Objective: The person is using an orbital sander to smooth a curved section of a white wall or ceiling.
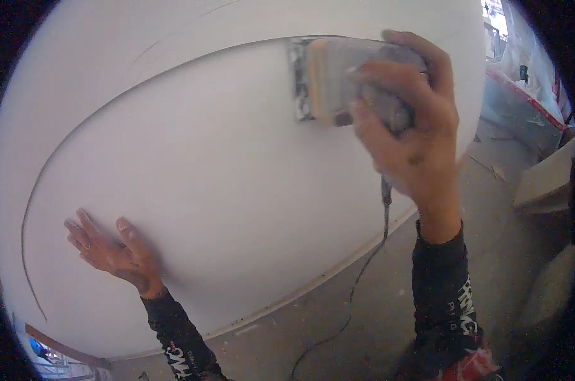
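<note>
A corded sheet sander [338, 76], its body dusty and a little blurred, lies flat against a large white panel [224, 159]. Around its grip my right hand [414, 114] is closed, with the fingers wrapped over the body. The sander's left edge meets a long curved dark line that runs across the panel. Lower on the left, my left hand [113, 251] rests on the white surface, fingers spread, holding nothing. Its fingertips look whitened with dust. The sanding face is hidden against the panel.
A black power cord [354, 286] drops from the sander to the grey floor [376, 317]. Along the panel's lower edge runs a pale strip [287, 301]. On the right stand a plastic-covered bin-like object [522, 108] with a red rim and a pale board or box [545, 178].
</note>
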A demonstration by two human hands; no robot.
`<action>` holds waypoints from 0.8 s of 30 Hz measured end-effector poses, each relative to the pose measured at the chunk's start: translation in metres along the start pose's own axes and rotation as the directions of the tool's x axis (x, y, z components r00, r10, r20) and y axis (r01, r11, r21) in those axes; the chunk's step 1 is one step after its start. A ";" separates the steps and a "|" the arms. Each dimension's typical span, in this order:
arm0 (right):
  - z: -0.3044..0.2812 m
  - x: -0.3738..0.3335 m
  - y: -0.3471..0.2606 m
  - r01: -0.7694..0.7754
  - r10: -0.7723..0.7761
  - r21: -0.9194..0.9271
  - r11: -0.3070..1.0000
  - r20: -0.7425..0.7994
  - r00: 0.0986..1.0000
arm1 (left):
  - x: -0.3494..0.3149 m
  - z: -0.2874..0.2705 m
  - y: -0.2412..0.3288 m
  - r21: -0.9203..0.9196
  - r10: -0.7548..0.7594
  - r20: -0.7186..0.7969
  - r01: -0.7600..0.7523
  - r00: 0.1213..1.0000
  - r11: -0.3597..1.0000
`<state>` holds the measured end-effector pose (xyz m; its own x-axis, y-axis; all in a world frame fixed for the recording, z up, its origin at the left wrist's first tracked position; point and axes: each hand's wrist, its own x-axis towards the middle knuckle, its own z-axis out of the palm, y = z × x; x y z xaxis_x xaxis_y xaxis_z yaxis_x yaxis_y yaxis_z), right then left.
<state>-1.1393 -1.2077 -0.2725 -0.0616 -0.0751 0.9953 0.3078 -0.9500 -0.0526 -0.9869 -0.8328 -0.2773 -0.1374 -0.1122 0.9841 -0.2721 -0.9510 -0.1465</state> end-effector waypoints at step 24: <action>0.047 0.019 -0.110 -0.098 0.115 0.249 0.963 -0.054 0.992 | 0.014 -0.022 -0.024 0.004 -0.003 0.057 0.002 0.998 1.000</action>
<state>-1.1293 -1.0908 -0.2436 -0.0770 -0.2001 0.9767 0.5391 -0.8324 -0.1281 -1.0035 -0.8048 -0.2626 -0.0824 -0.1260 0.9886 -0.2685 -0.9525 -0.1437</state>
